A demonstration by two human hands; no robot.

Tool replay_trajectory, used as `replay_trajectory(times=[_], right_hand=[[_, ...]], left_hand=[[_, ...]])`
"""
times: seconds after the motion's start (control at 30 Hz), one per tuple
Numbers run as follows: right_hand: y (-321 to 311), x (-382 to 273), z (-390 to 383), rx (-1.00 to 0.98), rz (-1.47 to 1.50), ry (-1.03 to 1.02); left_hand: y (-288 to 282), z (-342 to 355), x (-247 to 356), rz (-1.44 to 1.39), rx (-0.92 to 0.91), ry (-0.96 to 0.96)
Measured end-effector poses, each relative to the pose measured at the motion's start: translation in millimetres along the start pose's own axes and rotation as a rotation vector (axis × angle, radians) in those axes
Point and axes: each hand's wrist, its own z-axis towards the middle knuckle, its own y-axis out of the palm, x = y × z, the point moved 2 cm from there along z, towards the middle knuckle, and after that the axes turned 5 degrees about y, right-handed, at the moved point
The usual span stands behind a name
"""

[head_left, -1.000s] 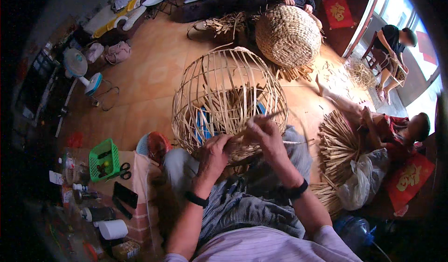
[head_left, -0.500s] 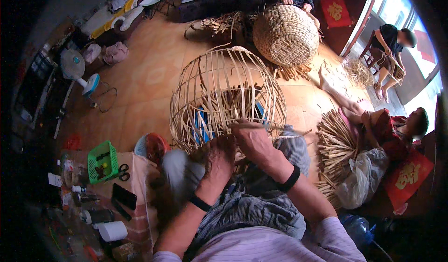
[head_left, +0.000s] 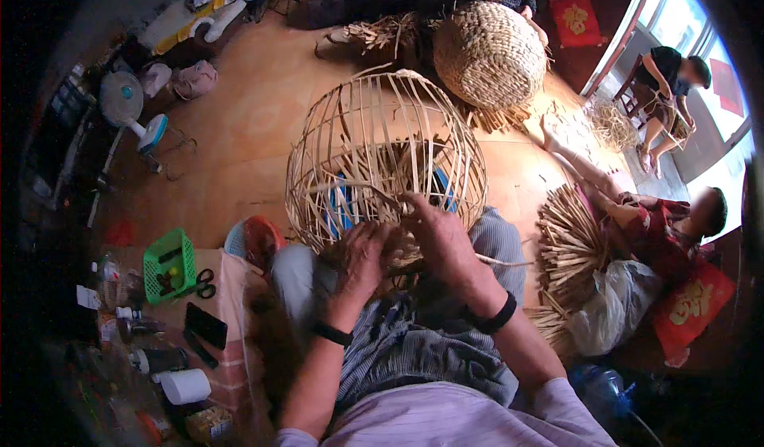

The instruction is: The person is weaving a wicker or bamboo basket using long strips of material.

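An open basket frame (head_left: pixel 387 97) of thin pale ribs stands between my knees, bulging out at its sides. My left hand (head_left: pixel 368 256) is closed at its near edge, fingers curled against the weave; what the fingertips grip there is partly hidden. Close beside it, my right hand (head_left: pixel 438 236) pinches a long flat strip (head_left: pixel 350 187) between thumb and fingers. That strip runs leftward across the front of the ribs. Another strip end (head_left: pixel 503 263) sticks out to the right from under my right hand. Through the ribs show dry stalks and something blue (head_left: pixel 341 208).
A person at the back works on a large woven basket (head_left: pixel 489 57). A bundle of dry stalks (head_left: pixel 569 228) and a clear plastic bag (head_left: pixel 617 304) lie at right, by a seated person. At left are a green plastic basket (head_left: pixel 169 268), scissors (head_left: pixel 205 284) and a fan (head_left: pixel 123 101).
The strip at my right hand pointed right before and now lies leftward across the ribs. My left hand has moved slightly left and down, and the view has shifted a little.
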Motion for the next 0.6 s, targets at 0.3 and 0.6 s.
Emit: replay_trajectory(times=[0.3, 0.6], right_hand=[[-28.5, 69.2, -20.3, -0.071, 1.066, 0.481], [11.9, 34.4, -46.2, -0.107, 0.326, 0.269]], left_hand=[[5.7, -3.3, -3.0, -0.016, 0.069, -0.111], [5.1, -4.7, -7.6, -0.005, 0.049, -0.127]])
